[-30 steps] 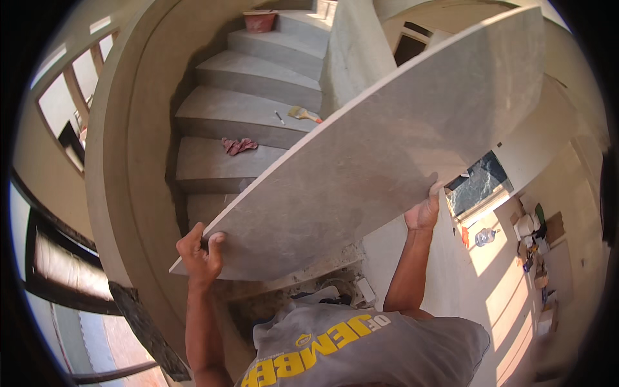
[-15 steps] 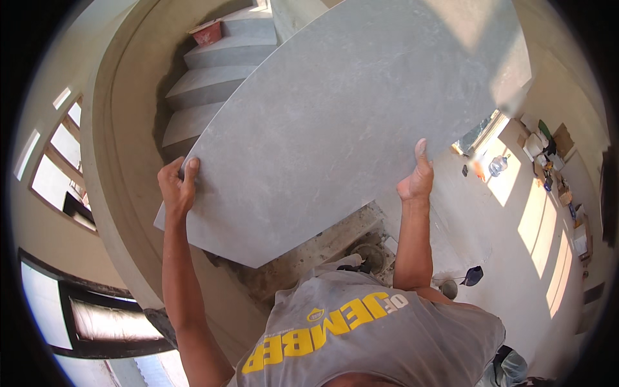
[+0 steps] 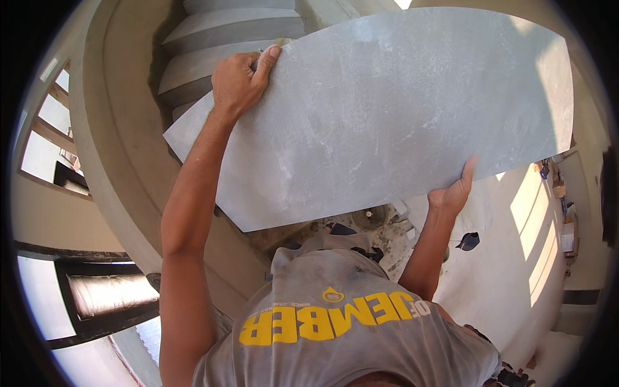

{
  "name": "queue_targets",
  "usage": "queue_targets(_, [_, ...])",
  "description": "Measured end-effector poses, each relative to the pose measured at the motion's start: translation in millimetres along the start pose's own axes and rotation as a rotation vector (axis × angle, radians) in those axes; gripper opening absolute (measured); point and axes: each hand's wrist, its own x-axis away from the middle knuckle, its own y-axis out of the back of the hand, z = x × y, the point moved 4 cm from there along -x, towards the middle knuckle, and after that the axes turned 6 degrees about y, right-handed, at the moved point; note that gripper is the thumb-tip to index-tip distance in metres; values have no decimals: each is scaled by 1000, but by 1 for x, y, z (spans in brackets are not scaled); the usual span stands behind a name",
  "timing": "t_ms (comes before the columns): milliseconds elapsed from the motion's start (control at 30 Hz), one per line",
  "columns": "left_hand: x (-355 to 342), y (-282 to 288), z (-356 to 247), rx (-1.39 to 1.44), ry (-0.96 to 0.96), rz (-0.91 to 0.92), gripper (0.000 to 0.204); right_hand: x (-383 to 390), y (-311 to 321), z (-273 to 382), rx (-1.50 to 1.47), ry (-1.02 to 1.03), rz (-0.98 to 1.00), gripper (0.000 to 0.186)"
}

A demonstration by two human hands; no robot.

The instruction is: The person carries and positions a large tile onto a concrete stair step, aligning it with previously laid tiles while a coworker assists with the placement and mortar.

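Observation:
A large grey stone-like slab (image 3: 380, 109) with one long curved edge spans the upper middle of the view, its face toward me, with pale mottling. My left hand (image 3: 242, 80) grips its upper left edge, thumb on the face and the other fingers partly hidden over the rim. My right hand (image 3: 451, 190) holds the lower edge on the right, with fingers mostly hidden behind the slab. Both forearms reach up from the lower part of the view, on either side of my grey shirt (image 3: 348, 351).
Curved grey stairs (image 3: 229, 22) rise behind the slab, beside a curved wall (image 3: 106, 155) on the left. Below the slab are a round container (image 3: 369, 217) and debris. A dark blue object (image 3: 468, 241) lies on the sunlit floor. Assorted items (image 3: 567, 238) line the right wall.
My left hand has moved up and right along the slab's rim. The slab has turned flatter across the view, its lower edge higher and its right end now squarer to me.

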Motion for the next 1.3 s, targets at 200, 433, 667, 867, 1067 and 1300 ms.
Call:
queue_targets(200, [31,-50,5,59,70,104,74,57,47,-2,55,-10,-191,70])
queue_targets(433, [93,-134,34,154,157,258,68,111,128,-9,233,-118,-246,80])
queue_targets(667, [168,-193,59,202,267,281,59,151,178,-33,39,-210,-505,79])
queue_targets(867, [239,-240,98,204,252,334,52,177,233,-60,133,-405,-444,81])
queue_targets(1067, [286,-277,144,189,275,400,50,192,273,-106,111,-494,-519,89])
queue_targets(1300, [325,-310,195,147,345,477,50,207,310,-156,81,-752,-534,95])
